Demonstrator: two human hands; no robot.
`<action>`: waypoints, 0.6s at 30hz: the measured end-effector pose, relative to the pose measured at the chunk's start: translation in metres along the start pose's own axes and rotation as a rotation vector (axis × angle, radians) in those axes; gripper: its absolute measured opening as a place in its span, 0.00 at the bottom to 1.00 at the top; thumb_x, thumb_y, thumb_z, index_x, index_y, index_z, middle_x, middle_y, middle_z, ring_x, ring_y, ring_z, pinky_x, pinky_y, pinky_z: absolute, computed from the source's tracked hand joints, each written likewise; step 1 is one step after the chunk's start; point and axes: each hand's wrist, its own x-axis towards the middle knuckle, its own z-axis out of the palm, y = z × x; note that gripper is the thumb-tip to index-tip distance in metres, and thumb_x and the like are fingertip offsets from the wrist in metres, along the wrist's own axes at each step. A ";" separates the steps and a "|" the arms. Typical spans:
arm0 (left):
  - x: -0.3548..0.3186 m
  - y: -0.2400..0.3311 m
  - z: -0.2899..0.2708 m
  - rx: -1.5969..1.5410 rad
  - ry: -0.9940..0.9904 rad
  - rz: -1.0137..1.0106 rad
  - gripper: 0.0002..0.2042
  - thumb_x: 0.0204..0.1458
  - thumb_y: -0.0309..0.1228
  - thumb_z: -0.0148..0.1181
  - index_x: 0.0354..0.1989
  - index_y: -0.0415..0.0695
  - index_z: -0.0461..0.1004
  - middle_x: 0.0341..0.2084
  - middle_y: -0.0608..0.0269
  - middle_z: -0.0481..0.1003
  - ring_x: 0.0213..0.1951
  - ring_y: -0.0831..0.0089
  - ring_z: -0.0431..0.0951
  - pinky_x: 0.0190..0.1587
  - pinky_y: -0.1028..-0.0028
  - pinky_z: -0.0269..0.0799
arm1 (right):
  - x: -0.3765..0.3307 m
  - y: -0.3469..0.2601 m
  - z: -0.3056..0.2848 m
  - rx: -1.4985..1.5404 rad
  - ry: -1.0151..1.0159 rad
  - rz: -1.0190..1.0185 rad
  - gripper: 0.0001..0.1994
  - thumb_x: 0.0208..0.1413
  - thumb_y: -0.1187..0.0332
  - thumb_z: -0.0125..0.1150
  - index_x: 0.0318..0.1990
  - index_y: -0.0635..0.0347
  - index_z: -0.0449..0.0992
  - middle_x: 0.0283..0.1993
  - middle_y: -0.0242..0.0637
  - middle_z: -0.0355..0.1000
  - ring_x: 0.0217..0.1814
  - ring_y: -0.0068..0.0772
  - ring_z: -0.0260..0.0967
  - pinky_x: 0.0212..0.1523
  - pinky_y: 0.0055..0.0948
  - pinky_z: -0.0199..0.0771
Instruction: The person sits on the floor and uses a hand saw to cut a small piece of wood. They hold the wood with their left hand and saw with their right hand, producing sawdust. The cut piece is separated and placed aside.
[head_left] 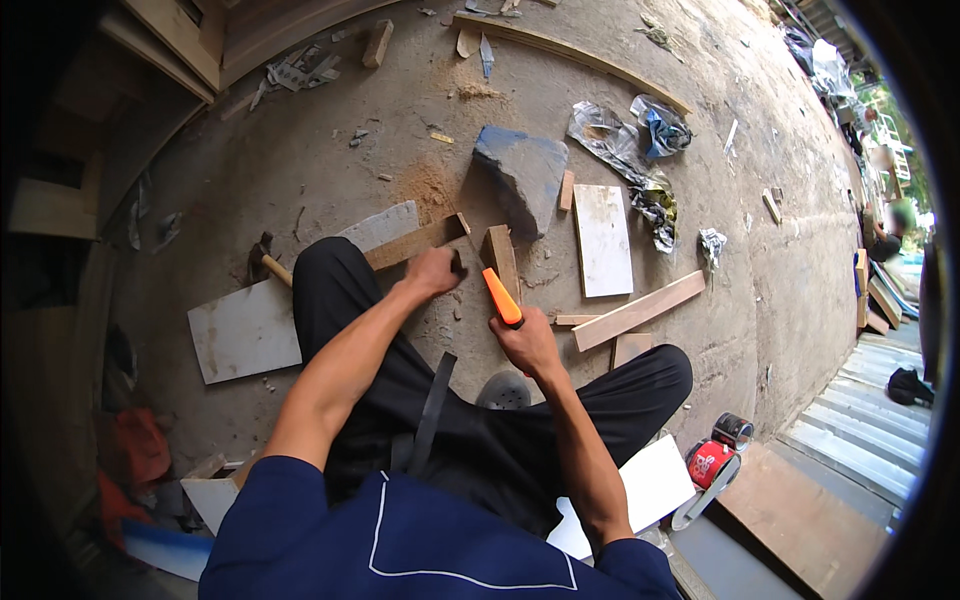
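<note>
My right hand [528,342] is closed round the orange handle [502,297] of a hand saw. Its thin blade runs up and left from the handle to the end of a wooden board [415,243]. My left hand [435,273] is closed at the near edge of that board, close to the blade; its fingertips are partly hidden. A short wood block [503,258] lies just right of the blade. Beyond it sits a broken concrete slab [520,170] with blue stains. Sawdust [432,185] is scattered past the board's end.
A hammer [264,258] and a white panel [245,330] lie left of my knee. To the right are a white board [604,241], a wood strip [640,311] and crumpled plastic [615,140]. A red tape roll [712,462] lies near my right knee. Another person [885,240] is far right.
</note>
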 end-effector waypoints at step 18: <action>-0.094 0.011 0.132 -0.350 0.364 -0.141 0.18 0.46 0.44 0.59 0.37 0.42 0.76 0.34 0.53 0.77 0.39 0.57 0.77 0.43 0.63 0.71 | -0.078 0.125 0.022 0.080 -0.053 -0.031 0.14 0.48 0.62 0.60 0.29 0.68 0.73 0.17 0.44 0.67 0.20 0.35 0.64 0.27 0.35 0.65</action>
